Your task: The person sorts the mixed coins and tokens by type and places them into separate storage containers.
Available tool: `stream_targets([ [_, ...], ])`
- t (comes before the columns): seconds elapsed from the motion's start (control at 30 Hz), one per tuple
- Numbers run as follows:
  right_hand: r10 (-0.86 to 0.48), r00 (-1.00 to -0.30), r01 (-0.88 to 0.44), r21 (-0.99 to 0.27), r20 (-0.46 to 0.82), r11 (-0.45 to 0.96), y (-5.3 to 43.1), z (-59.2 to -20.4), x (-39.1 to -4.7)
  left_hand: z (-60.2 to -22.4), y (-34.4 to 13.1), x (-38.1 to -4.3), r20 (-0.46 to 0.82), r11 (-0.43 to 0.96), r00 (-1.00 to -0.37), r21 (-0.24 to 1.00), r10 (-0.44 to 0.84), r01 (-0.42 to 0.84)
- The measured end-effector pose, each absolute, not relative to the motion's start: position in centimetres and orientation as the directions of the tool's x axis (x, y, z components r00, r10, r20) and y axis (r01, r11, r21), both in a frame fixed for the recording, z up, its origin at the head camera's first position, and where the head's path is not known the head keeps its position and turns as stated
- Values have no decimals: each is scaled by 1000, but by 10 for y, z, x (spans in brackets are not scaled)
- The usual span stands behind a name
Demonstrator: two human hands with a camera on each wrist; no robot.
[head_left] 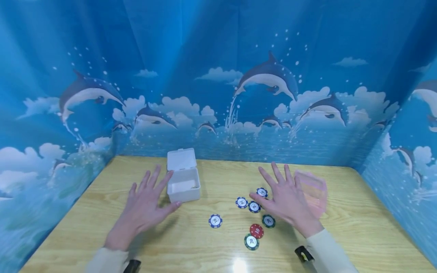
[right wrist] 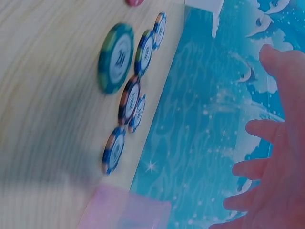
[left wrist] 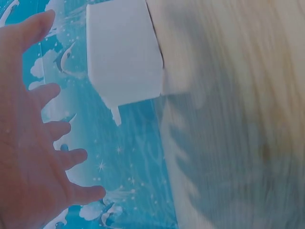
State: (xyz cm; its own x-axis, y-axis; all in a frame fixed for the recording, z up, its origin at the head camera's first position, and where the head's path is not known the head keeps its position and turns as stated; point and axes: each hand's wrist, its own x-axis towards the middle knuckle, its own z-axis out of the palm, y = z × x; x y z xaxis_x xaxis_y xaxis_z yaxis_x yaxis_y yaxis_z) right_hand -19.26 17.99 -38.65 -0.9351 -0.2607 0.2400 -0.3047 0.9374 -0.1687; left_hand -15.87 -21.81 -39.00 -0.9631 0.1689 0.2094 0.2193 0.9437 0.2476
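Fingers spread, my left hand (head_left: pixel 145 206) hovers over the table beside a white box (head_left: pixel 186 195) whose lid (head_left: pixel 181 159) stands raised at the back. My right hand (head_left: pixel 286 199) is likewise spread in the air, holding nothing, between a group of poker chips and a pink see-through container (head_left: pixel 319 185), partly hidden behind it. Near its thumb lie blue chips (head_left: pixel 241 202) and a green chip (head_left: pixel 268 221). Closer to me, a red chip (head_left: pixel 257 231) touches another green chip (head_left: pixel 251 242). A lone blue chip (head_left: pixel 215 221) lies left of these.
The wooden table (head_left: pixel 218 258) ends at a blue curtain (head_left: pixel 205 49) printed with dolphins, which also runs along both sides. Inside the white box, a small item (head_left: pixel 194 187) shows near the right wall. Dark straps (head_left: pixel 304 254) sit at both wrists.
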Motion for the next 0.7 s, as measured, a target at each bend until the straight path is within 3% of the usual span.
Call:
stream_targets([
  [0.7, -121, -975, -168, -261, 185, 951, 244, -378, -176, -402, -180, -167, 225, 906, -937, 272, 269, 325],
])
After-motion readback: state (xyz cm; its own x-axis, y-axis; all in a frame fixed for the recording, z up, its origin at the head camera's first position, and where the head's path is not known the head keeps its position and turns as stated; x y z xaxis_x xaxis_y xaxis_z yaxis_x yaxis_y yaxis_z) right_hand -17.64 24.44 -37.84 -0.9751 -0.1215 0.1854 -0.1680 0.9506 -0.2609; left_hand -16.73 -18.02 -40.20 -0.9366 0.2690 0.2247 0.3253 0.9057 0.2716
